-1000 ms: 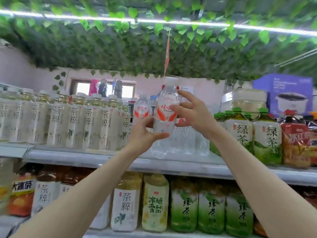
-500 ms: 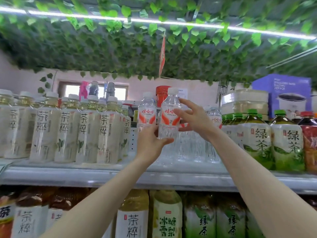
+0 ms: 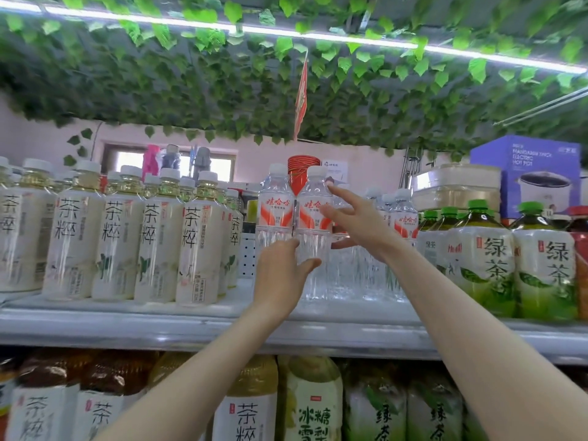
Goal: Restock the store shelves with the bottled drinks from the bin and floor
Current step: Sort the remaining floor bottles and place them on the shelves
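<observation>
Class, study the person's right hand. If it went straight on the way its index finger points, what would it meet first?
The water bottle that the left hand holds low down. The right hand seems to have its index fingertip right at the bottle's shoulder, below the cap. Depth is unclear, so actual contact is a guess.

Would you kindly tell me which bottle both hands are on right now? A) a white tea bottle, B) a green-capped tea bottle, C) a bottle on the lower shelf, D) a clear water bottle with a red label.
D: the left hand grips the water bottle low down while fingers of the right hand touch its upper part.
</observation>
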Demonstrator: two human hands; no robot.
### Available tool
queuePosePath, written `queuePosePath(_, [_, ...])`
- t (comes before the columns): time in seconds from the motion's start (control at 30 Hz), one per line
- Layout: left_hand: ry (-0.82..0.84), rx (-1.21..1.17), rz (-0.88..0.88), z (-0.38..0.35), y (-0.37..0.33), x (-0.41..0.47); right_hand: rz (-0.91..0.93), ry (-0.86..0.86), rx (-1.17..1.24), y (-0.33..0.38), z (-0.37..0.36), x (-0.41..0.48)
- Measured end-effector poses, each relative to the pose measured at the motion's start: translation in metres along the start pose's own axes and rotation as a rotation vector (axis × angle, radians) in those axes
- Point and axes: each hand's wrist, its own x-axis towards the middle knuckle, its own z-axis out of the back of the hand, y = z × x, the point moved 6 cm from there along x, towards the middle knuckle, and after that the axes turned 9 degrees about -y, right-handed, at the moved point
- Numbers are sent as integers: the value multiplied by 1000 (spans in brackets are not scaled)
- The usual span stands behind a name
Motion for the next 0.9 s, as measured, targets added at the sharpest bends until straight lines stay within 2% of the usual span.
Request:
queuePosePath(0.17, [-6, 37, -47, 2, 8, -17, -26, -5, 80, -13, -3, -13])
queuePosePath(0.43, [1, 4, -25, 2, 15, -31, -97, -8, 124, -55, -18, -47])
queuePosePath(0.9, [46, 50, 39, -11, 17, -30, -116, -53, 171, -63, -21, -48])
